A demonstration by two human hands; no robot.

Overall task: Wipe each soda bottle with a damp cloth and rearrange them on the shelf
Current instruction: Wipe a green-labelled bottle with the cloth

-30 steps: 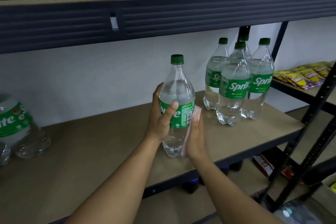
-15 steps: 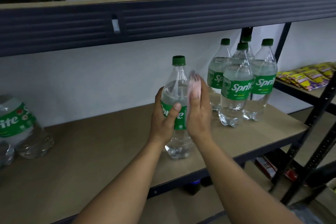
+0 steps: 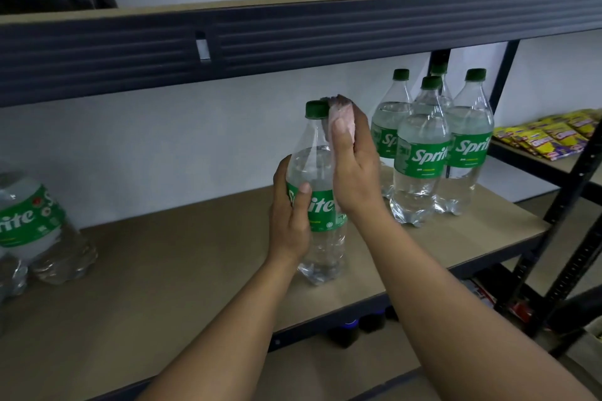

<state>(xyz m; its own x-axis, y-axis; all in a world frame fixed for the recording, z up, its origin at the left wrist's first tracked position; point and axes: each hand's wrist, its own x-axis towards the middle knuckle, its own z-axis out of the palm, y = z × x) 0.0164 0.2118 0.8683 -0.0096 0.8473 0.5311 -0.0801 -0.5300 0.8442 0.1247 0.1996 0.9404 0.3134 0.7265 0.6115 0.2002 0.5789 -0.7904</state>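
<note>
My left hand [image 3: 290, 215] is wrapped around the middle of a Sprite bottle [image 3: 322, 238], thumb across the green label, holding it upright. Its base is down at the front part of the shelf [image 3: 195, 257]; I cannot tell whether it stands on the board or hangs just above it. My right hand [image 3: 353, 169] grips a pink cloth [image 3: 348, 127] and presses it against the bottle's neck, just beside the green cap [image 3: 314, 109]. To the right, four more Sprite bottles [image 3: 423, 153] stand upright in a tight cluster. At the far left edge of the shelf sit other Sprite bottles [image 3: 29, 221]. Yellow snack packets [image 3: 547, 137] lie on the neighbouring rack to the right.
</note>
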